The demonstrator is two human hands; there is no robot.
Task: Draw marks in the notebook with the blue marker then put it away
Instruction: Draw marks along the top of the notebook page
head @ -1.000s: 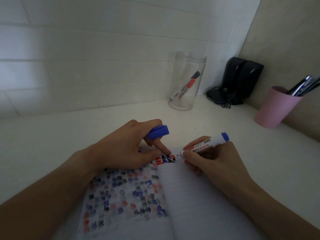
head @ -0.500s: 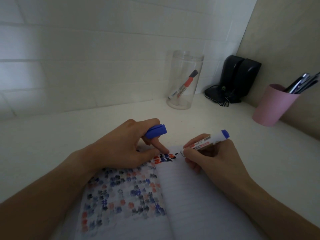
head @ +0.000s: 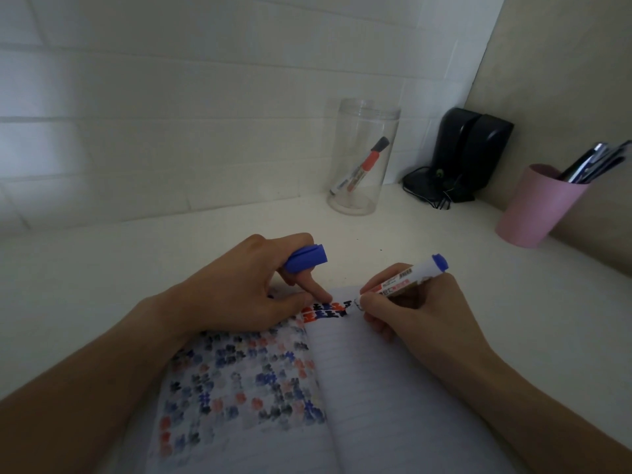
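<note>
An open lined notebook [head: 383,398] lies on the white desk in front of me. Its left page is covered with faded blue, red and black marks; fresh marks run along the top of the right page. My right hand [head: 420,316] grips the blue marker [head: 407,277], a white barrel with a blue end, its tip touching the top line of the right page. My left hand [head: 246,295] holds the blue cap [head: 306,258] between thumb and forefinger while a finger presses down near the notebook's top edge.
A clear plastic jar [head: 362,159] with a red marker [head: 362,169] inside stands at the back against the white tiled wall. Black speakers [head: 468,152] with cables sit in the corner. A pink cup [head: 540,206] full of pens stands at the right.
The marker tip has shifted slightly right along the top line, leaving a new small mark. My left hand stays in place with the cap.
</note>
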